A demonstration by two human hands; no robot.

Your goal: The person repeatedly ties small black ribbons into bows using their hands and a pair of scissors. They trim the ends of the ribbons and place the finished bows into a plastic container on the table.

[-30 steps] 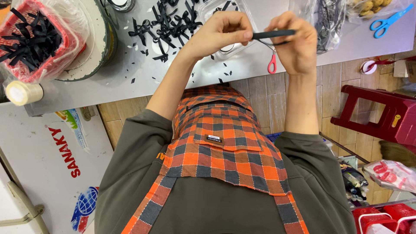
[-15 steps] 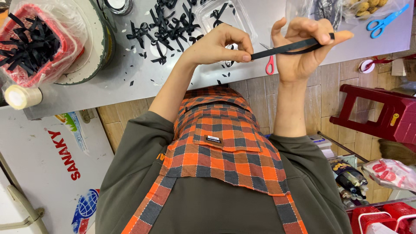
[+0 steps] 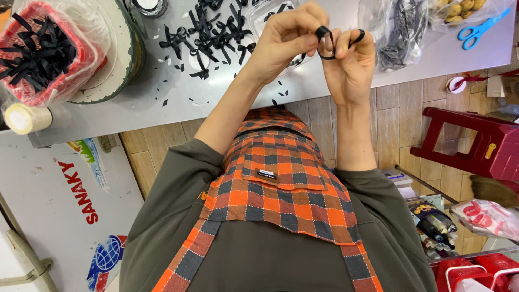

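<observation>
Nearest the camera, an orange and grey checked apron (image 3: 281,189) is worn over an olive sweatshirt, and both forearms are raised above it. Just past the edge of the desk (image 3: 162,105), a black ribbon strip (image 3: 331,44) is pinched between the left hand (image 3: 289,40) and the right hand (image 3: 350,65); each grip is clenched on the ribbon, which is bent into small loops between the fingertips, in the air above the desk. A loop is likely to spring open if either pinch is loosened, since the strip is held only at the fingertips, and uneven loops could result. Farther on, finished black bows (image 3: 208,35) and small black offcuts are scattered; a dropped strip could be lost among them. Blue scissors (image 3: 483,24) and a red basket of ribbon strips (image 3: 40,54) lie well apart.
</observation>
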